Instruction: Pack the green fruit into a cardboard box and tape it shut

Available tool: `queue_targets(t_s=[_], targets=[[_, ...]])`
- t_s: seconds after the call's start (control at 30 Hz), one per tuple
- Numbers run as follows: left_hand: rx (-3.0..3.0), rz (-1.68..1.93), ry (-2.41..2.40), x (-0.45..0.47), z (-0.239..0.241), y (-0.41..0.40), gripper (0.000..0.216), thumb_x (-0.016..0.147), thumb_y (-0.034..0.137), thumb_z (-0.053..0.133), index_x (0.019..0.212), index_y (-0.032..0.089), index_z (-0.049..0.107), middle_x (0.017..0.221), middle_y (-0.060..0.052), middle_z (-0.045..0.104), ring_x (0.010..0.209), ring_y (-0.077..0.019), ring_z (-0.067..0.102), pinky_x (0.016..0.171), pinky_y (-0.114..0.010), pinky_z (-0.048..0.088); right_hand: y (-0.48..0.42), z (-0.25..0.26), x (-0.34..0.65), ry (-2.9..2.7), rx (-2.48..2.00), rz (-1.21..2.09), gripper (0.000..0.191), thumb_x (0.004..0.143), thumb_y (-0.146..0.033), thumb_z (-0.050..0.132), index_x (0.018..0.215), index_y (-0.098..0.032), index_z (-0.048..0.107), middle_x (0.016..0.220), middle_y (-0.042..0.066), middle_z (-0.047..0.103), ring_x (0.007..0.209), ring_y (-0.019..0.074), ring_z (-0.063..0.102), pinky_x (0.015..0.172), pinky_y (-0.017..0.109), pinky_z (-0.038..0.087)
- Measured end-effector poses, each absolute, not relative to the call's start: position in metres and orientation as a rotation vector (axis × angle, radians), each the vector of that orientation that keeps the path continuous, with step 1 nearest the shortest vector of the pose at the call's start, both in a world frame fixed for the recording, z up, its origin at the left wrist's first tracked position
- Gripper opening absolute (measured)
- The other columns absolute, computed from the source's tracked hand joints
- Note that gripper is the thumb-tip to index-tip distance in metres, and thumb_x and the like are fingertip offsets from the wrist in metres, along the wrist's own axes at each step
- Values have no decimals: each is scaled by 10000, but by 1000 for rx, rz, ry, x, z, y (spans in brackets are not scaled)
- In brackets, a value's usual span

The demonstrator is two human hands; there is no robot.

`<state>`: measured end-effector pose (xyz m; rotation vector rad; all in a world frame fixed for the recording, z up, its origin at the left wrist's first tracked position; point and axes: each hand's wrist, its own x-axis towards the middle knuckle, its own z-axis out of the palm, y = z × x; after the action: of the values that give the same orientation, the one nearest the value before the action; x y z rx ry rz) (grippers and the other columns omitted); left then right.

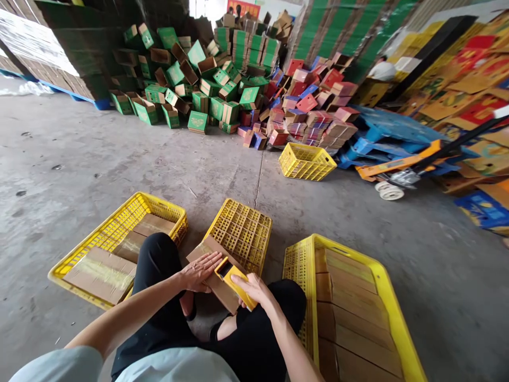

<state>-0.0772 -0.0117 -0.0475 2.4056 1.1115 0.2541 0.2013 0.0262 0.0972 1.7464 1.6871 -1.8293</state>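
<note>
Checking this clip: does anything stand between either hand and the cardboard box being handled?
Nothing visible for the left hand: it lies flat on the cardboard box. On the right, the yellow tape dispenser, held in the right hand, comes between.

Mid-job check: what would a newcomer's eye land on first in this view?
Probably the bright yellow handheld tool in the right hand, held on a cardboard box at bottom centre, where the left hand lies flat. Next, the jumbled heap of green boxes across the floor at the back, with red and blue boxes heaped to its right.
</note>
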Motion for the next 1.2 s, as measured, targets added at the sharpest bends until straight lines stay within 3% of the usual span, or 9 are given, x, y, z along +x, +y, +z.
queue_targets(t_s=[0.23, 0.47, 0.63, 0.97, 1.1, 1.2], targets=[[2416, 274, 1073, -82, -47, -9, 1236, 884, 712, 698, 1751, 225, -37, 1810, -151, 60, 1657, -426, 137, 1335, -580, 171, 13, 95, 234, 1664, 1768, -1830, 434, 999, -582, 566, 903, -176, 685, 562, 52, 688, 515, 207, 700, 498, 257, 562], [2467, 221, 1069, -64, -41, -19, 1270, 831, 736, 757, 1755, 265, 23, 1808, -156, -18, 1646, -492, 90, 1309, -664, 141, 8, 88, 236, 1684, 1783, -1824, 445, 1011, -575, 569, 818, -185, 663, 536, 33, 681, 486, 189, 685, 463, 226, 531], [2464, 195, 960, -43, -36, -17, 1207, 902, 699, 667, 1750, 197, -30, 1808, -153, 23, 1663, -424, 99, 1337, -594, 127, 9, 87, 240, 1689, 1771, -1851, 417, 1019, -557, 565, 866, -183, 666, 543, 29, 687, 483, 185, 685, 470, 227, 541], [2429, 196, 933, -52, -39, -8, 1158, 931, 711, 625, 1749, 217, -29, 1807, -125, 90, 1656, -396, 178, 1332, -555, 190, 1, 89, 260, 1651, 1775, -1860, 494, 994, -646, 557, 856, -185, 664, 549, 39, 701, 483, 189, 696, 457, 219, 530], [2454, 250, 920, -53, -44, -9, 1200, 926, 765, 627, 1742, 234, -75, 1805, -128, 97, 1657, -389, 179, 1336, -552, 173, -8, 91, 279, 1602, 1822, -1852, 531, 980, -672, 559, 805, -180, 655, 555, 41, 702, 471, 175, 690, 448, 205, 519], [2488, 268, 921, -54, -51, -10, 1108, 983, 753, 570, 1747, 245, -53, 1800, -132, 129, 1661, -359, 184, 1343, -523, 150, -12, 89, 282, 1616, 1840, -1826, 507, 985, -637, 579, 791, -174, 652, 544, 41, 697, 461, 167, 686, 447, 196, 520]])
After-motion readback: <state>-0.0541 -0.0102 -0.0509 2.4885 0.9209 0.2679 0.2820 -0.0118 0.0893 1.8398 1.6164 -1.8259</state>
